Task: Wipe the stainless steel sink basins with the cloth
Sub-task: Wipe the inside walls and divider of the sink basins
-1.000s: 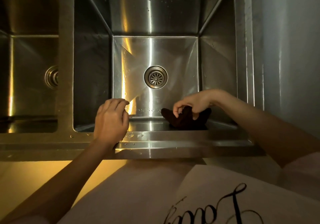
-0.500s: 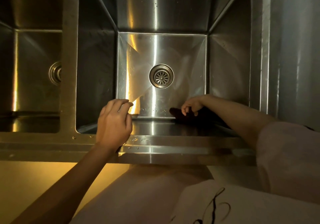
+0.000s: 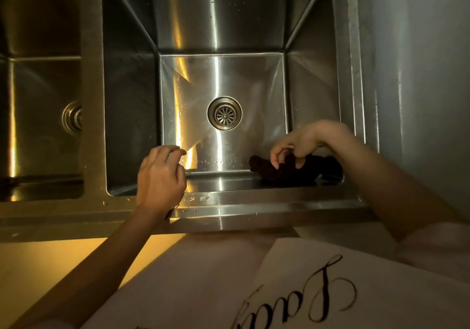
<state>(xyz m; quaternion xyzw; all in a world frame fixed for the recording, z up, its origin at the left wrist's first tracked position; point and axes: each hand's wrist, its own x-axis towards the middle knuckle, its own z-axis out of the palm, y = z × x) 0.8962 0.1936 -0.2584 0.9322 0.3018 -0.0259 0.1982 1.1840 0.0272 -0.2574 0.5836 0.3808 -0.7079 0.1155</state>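
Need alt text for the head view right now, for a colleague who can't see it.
The right hand grips a dark cloth at the near right corner of the right sink basin. The left hand rests on the front rim.

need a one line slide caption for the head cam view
Right hand grips a dark cloth at the near edge of the right sink basin; left hand rests on the front rim.

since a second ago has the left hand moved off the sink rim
No. The left hand still rests on the front rim, left of the drain, as before.
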